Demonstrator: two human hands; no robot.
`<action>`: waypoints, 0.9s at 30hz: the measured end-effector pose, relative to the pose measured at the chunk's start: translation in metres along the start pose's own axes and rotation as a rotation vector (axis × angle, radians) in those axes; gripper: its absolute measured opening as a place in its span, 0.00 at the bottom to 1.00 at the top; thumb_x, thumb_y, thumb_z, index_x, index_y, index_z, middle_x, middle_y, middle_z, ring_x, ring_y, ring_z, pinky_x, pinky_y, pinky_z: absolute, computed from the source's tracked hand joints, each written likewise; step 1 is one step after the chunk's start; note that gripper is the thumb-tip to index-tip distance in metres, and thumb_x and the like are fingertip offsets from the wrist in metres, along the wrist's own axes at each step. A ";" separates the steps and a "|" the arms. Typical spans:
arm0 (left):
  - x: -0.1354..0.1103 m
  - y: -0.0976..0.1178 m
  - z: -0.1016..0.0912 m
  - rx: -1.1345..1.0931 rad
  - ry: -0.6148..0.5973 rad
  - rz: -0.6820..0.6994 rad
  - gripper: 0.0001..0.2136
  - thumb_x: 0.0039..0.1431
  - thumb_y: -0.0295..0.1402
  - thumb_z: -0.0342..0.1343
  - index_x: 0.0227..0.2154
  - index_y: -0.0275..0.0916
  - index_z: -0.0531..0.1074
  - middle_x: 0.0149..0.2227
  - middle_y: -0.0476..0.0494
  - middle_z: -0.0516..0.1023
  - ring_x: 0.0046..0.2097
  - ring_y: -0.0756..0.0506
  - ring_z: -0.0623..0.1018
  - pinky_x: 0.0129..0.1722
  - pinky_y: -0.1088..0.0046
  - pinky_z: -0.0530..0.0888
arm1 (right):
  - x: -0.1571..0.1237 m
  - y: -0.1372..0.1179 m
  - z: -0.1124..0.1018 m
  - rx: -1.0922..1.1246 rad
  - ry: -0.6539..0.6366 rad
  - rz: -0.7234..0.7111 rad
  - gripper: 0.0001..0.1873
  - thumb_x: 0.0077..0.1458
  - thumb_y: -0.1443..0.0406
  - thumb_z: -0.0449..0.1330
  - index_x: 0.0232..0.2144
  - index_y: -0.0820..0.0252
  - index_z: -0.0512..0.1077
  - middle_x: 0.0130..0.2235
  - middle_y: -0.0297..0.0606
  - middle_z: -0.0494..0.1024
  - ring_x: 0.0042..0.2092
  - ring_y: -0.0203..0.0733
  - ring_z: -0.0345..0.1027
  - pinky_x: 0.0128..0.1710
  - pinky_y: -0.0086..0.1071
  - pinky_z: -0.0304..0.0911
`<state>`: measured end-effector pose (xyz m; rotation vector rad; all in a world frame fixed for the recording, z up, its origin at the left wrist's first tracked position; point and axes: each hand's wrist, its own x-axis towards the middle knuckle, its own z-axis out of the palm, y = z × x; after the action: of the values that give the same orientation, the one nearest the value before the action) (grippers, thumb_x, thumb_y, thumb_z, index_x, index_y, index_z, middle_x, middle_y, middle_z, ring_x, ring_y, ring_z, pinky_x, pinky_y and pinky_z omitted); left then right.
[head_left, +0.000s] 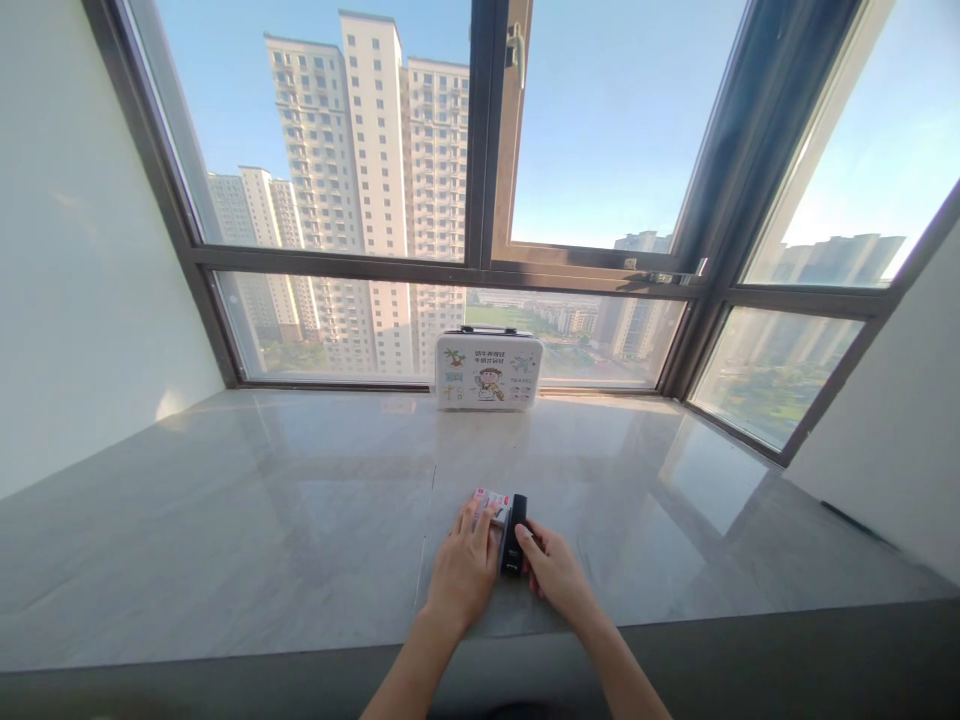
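My right hand (pixel 556 572) grips a black stapler (pixel 515 535) from its right side, thumb on top and fingers curled around the edge. The stapler lies lengthwise, pointing away from me, on the grey marble-look sill. Close against its left side is a small white box with red and pink print (pixel 491 498), perhaps a staple box. My left hand (pixel 463 572) lies over this box with its fingers bent onto it, hiding much of its near part. The fingers of both hands are close together around the two things.
A white case with cartoon prints and a black handle (pixel 487 372) stands upright at the back of the sill (pixel 300 560), against the window. Dark window frames (pixel 330 262) rise behind it. A thin dark strip (pixel 859 525) lies along the right wall. The sill's front edge is near my wrists.
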<state>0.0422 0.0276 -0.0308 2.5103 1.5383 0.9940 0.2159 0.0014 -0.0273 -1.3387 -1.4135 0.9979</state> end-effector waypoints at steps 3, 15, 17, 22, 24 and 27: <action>-0.019 -0.019 -0.013 0.041 0.066 -0.055 0.21 0.71 0.34 0.39 0.64 0.44 0.59 0.68 0.40 0.58 0.68 0.39 0.59 0.62 0.53 0.68 | 0.009 -0.011 0.038 -0.042 -0.025 -0.075 0.31 0.65 0.41 0.49 0.43 0.61 0.74 0.21 0.32 0.69 0.17 0.37 0.63 0.14 0.26 0.55; -0.054 -0.127 -0.069 0.078 0.122 -0.179 0.19 0.72 0.35 0.38 0.62 0.44 0.61 0.65 0.39 0.61 0.67 0.39 0.62 0.62 0.53 0.68 | 0.016 -0.054 0.147 -0.112 -0.139 -0.130 0.35 0.67 0.41 0.45 0.32 0.61 0.77 0.19 0.33 0.72 0.17 0.36 0.63 0.19 0.26 0.53; -0.053 -0.128 -0.069 0.058 0.110 -0.193 0.19 0.72 0.36 0.37 0.61 0.44 0.61 0.65 0.39 0.61 0.67 0.39 0.61 0.63 0.53 0.67 | 0.014 -0.057 0.147 -0.139 -0.116 -0.153 0.35 0.67 0.41 0.45 0.32 0.61 0.78 0.19 0.34 0.72 0.19 0.37 0.64 0.21 0.26 0.53; -0.052 -0.128 -0.068 0.022 0.114 -0.192 0.19 0.72 0.37 0.38 0.61 0.43 0.62 0.64 0.40 0.64 0.67 0.40 0.61 0.64 0.52 0.64 | 0.013 -0.061 0.148 -0.216 -0.026 -0.182 0.34 0.67 0.42 0.46 0.33 0.60 0.80 0.20 0.35 0.73 0.24 0.40 0.67 0.23 0.28 0.52; -0.053 -0.128 -0.069 0.012 0.118 -0.192 0.20 0.72 0.37 0.38 0.62 0.43 0.62 0.64 0.40 0.64 0.68 0.41 0.60 0.65 0.53 0.63 | 0.013 -0.061 0.150 -0.228 -0.022 -0.178 0.34 0.67 0.42 0.46 0.32 0.60 0.80 0.20 0.34 0.73 0.24 0.40 0.67 0.23 0.28 0.51; -0.053 -0.129 -0.069 -0.005 0.128 -0.198 0.20 0.72 0.37 0.38 0.62 0.43 0.62 0.64 0.41 0.64 0.68 0.41 0.59 0.67 0.54 0.61 | 0.013 -0.060 0.151 -0.244 -0.018 -0.179 0.33 0.68 0.43 0.46 0.33 0.59 0.80 0.19 0.34 0.73 0.24 0.40 0.67 0.24 0.28 0.51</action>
<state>-0.1127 0.0299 -0.0469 2.2751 1.7738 1.1443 0.0543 0.0147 -0.0062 -1.3505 -1.6779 0.7398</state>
